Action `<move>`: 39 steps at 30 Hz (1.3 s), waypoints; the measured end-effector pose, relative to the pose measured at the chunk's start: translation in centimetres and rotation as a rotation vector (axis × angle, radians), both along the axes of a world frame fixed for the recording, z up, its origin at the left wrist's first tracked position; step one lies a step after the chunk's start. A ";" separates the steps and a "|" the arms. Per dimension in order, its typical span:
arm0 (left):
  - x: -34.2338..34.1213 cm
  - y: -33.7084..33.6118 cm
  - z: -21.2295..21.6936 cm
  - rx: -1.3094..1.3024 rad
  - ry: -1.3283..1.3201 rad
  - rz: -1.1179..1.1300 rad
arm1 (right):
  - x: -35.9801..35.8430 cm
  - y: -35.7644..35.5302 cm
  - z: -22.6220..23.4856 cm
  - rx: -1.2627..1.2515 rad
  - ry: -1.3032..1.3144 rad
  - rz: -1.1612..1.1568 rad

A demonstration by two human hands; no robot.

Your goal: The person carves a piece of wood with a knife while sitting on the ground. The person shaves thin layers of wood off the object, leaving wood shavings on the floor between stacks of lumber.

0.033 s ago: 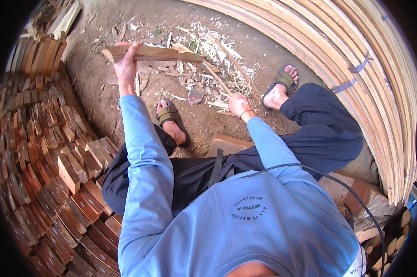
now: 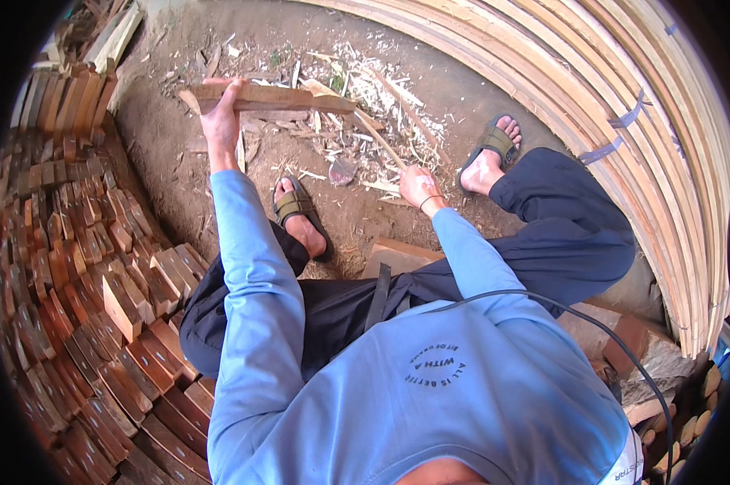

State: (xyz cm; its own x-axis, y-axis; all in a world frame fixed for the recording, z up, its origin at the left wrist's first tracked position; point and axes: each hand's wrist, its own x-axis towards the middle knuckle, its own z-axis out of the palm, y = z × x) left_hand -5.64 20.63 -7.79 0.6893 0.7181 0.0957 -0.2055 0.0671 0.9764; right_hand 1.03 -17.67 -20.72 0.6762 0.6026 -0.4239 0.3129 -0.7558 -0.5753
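My left hand (image 2: 221,123) is wrapped round the left part of a long wooden block (image 2: 272,98), which it holds out lengthwise above the ground. Toward its right end the block narrows, with a pale, cut-looking surface. In my right hand (image 2: 421,187) is a slim wooden handle (image 2: 381,143), gripped near its lower end. The handle slants up and left to the block's right end. Whatever sits at its far end is hidden or merges with the wood, so I cannot tell the kind of tool.
Pale wood chips (image 2: 381,105) lie scattered over the dirt floor between my sandalled feet. Stacked small wooden blocks (image 2: 82,267) fill the left side. Long planks (image 2: 624,105) lean along the right. A black cable (image 2: 616,331) runs over my shirt.
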 end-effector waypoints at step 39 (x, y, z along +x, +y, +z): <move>0.2 0.1 -0.2 0.006 -0.001 0.008 | 0.0 0.6 0.9 -0.077 0.089 0.017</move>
State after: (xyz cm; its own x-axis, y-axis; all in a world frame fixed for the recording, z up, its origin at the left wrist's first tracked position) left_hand -5.44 20.75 -7.94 0.6833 0.7232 0.1006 -0.2070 0.0599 0.9765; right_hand 1.02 -17.05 -19.80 0.6239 0.5771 -0.5269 0.2762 -0.7936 -0.5421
